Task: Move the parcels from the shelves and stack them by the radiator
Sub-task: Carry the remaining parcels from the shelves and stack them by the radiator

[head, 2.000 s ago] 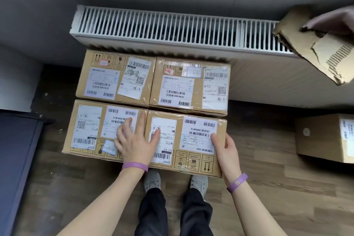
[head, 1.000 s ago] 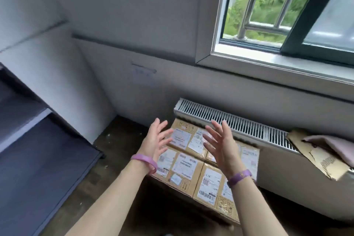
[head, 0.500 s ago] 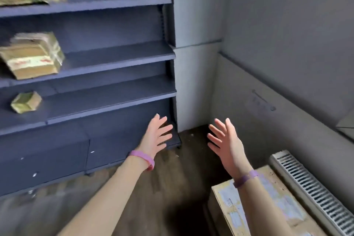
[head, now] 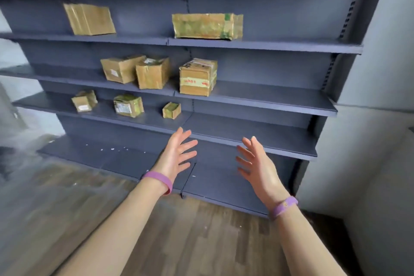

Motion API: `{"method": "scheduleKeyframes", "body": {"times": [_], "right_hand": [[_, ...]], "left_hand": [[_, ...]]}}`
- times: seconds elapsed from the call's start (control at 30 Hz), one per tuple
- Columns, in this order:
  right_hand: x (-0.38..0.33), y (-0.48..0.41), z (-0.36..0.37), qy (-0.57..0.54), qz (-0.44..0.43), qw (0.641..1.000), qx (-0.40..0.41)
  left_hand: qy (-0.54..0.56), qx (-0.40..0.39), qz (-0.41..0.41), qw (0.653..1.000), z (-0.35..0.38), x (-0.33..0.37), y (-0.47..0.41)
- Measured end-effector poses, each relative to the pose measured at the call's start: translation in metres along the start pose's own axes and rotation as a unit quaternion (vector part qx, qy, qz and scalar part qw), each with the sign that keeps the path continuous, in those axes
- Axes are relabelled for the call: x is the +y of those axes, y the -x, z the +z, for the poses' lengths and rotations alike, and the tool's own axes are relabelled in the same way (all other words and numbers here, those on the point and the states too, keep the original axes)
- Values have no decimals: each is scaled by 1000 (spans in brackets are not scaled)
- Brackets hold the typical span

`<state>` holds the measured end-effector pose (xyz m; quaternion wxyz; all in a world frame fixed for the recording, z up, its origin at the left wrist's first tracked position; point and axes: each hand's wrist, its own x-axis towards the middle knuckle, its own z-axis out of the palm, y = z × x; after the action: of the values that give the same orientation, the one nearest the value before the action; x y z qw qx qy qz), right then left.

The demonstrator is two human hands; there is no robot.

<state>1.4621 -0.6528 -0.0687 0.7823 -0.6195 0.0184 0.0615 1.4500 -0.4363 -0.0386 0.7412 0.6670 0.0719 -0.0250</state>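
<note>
Parcels (head: 198,77) sit on shelves (head: 257,98) above left hand (head: 173,160) and right hand (head: 262,170), fingers (head: 188,144) spread, empty

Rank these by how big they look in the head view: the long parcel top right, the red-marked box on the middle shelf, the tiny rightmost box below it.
1. long parcel
2. red-marked box
3. tiny box, clearly smallest
All share one shelving unit, so distance barely matters.

I see dark shelves (head: 268,96) carrying eight cardboard parcels (head: 198,77): two on top, three midway, three seemingly smaller below.
</note>
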Motion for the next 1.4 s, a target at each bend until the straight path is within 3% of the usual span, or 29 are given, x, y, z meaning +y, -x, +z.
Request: {"method": "scheduleKeyframes", "body": {"times": [0.37, 0.6, 1.0, 1.4], "right_hand": [[10, -38, 228, 49, 2, 977, -208], [31, -51, 371, 57, -10, 954, -296], [59, -113, 496, 59, -8, 956, -287], [78, -252, 592, 41, 18, 951, -305]], "left_hand": [[34, 173, 56, 983, -208, 45, 34], [55, 260, 62, 962, -343, 61, 47], [67, 268, 51, 960, -471, 67, -3], [45, 294, 35, 954, -548, 79, -120]]}}
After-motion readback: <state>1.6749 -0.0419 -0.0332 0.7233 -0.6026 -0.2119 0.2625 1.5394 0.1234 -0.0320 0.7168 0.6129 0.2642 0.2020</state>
